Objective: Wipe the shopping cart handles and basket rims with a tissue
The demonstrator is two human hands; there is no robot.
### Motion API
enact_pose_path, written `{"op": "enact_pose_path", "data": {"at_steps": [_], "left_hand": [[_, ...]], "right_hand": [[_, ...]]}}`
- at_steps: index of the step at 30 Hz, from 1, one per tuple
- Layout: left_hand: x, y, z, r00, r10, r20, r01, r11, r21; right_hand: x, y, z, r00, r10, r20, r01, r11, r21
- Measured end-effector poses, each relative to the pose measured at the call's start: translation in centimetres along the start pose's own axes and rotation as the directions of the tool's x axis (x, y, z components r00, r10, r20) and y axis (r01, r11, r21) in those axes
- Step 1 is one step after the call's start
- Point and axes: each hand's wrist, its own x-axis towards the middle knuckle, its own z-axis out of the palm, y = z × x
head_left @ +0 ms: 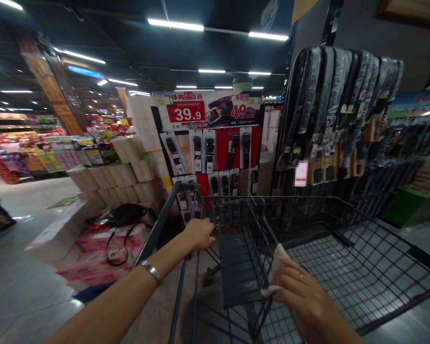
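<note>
White cloth (278,258) is pinched in the right hand (301,286) against the cart (238,279); the left hand (199,234) reaches forward, palm down, fingers curled, hold unclear. A sign (208,113) reads 39.9 and 49.9.

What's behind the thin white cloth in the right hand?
A black metal cart rail leads to the cloth; whatever lies directly behind the cloth and right hand is covered.

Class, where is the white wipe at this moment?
In the head view, the white wipe is low and right of centre, in the right hand, against the black shopping cart.
</note>
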Motion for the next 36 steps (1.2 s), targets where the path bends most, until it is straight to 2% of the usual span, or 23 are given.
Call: {"op": "enact_pose_path", "data": {"at_steps": [2, 4, 5, 7, 9, 10, 13, 15, 17, 19, 21, 23, 26, 28, 31, 36], "left_hand": [[-0.6, -0.4, -0.4, 0.998, 0.011, -0.065, -0.012, 1.0, -0.013], [-1.5, -0.8, -0.7, 0.992, 0.029, -0.123, -0.032, 0.999, -0.021], [-2.0, -1.0, -0.9, 0.988, 0.032, -0.152, -0.036, 0.999, -0.025], [-2.9, -1.3, -1.1, 0.977, 0.001, -0.214, -0.01, 0.999, -0.042], [-3.7, -1.4, -1.2, 0.958, -0.096, -0.271, 0.078, 0.994, -0.075], [-4.0, -1.4, -1.2, 0.943, -0.163, -0.291, 0.14, 0.985, -0.096], [-4.3, -1.1, -1.0, 0.891, -0.365, -0.269, 0.331, 0.929, -0.166], [-4.1, -0.9, -0.7, 0.872, -0.461, -0.164, 0.427, 0.881, -0.204], [-3.8, -0.8, -0.4, 0.867, -0.497, -0.025, 0.479, 0.846, -0.234], [-3.6, -1.0, -0.3, 0.867, -0.491, 0.086, 0.495, 0.829, -0.261], [-3.5, -1.3, -0.4, 0.87, -0.469, 0.151, 0.493, 0.82, -0.291], [-3.5, -1.6, -0.8, 0.871, -0.45, 0.197, 0.491, 0.81, -0.319], [-3.5, -1.8, -1.2, 0.87, -0.435, 0.233, 0.492, 0.8, -0.343], [-3.5, -1.7, -1.4, 0.868, -0.442, 0.227, 0.495, 0.8, -0.338], [-3.6, -1.3, -1.4, 0.866, -0.46, 0.196, 0.5, 0.808, -0.312], [-3.6, -1.1, -1.1, 0.868, -0.459, 0.191, 0.497, 0.816, -0.295]], "right_hand": [[-1.2, -0.4, 0.4, 0.996, 0.091, -0.011, -0.091, 0.995, -0.041], [-2.2, -1.1, 1.2, 0.966, 0.256, -0.015, -0.256, 0.967, 0.012], [-2.4, -1.7, 1.6, 0.931, 0.364, -0.017, -0.361, 0.929, 0.078], [-1.7, -2.9, 2.5, 0.817, 0.577, -0.008, -0.557, 0.792, 0.251], [0.3, -4.0, 3.2, 0.694, 0.719, 0.039, -0.669, 0.624, 0.404], [1.7, -4.4, 3.6, 0.663, 0.745, 0.075, -0.686, 0.564, 0.459], [6.5, -5.2, 4.7, 0.693, 0.707, 0.144, -0.647, 0.522, 0.556], [8.9, -5.7, 5.9, 0.722, 0.67, 0.173, -0.617, 0.51, 0.599], [10.0, -6.4, 7.5, 0.796, 0.573, 0.197, -0.557, 0.564, 0.61], [9.6, -7.1, 9.4, 0.887, 0.389, 0.251, -0.458, 0.664, 0.591], [8.1, -7.6, 11.6, 0.933, 0.159, 0.322, -0.324, 0.761, 0.562], [6.0, -7.9, 13.7, 0.931, -0.008, 0.364, -0.196, 0.831, 0.52], [3.2, -8.1, 15.8, 0.922, -0.081, 0.378, -0.115, 0.876, 0.468], [2.2, -8.0, 15.9, 0.921, -0.06, 0.385, -0.13, 0.884, 0.448], [2.1, -7.5, 14.5, 0.924, -0.046, 0.378, -0.128, 0.898, 0.421], [4.1, -6.0, 11.1, 0.921, -0.226, 0.318, 0.11, 0.933, 0.344]]}}
